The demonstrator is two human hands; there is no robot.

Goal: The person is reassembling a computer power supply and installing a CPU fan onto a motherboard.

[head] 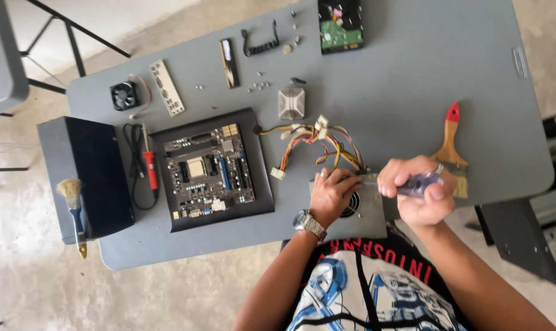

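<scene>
A grey metal power supply box (367, 214) with a round fan grille lies at the near edge of the grey table (400, 86). My left hand (333, 193) rests flat on its top and holds it down; there is a watch on that wrist. My right hand (416, 190) grips a screwdriver (420, 184) with a clear purple handle, its shaft pointing left at the box's far edge. A bundle of yellow, red and black cables (318, 144) runs out of the box toward the table's middle.
A motherboard (209, 168) lies on a black mat, with a red soldering iron (149, 165) and a black case (88, 175) to its left. A wooden brush (451, 144) lies right of my hands. A heatsink (291, 103), small fan (124, 95), hard drive (341, 24) and loose screws sit further back.
</scene>
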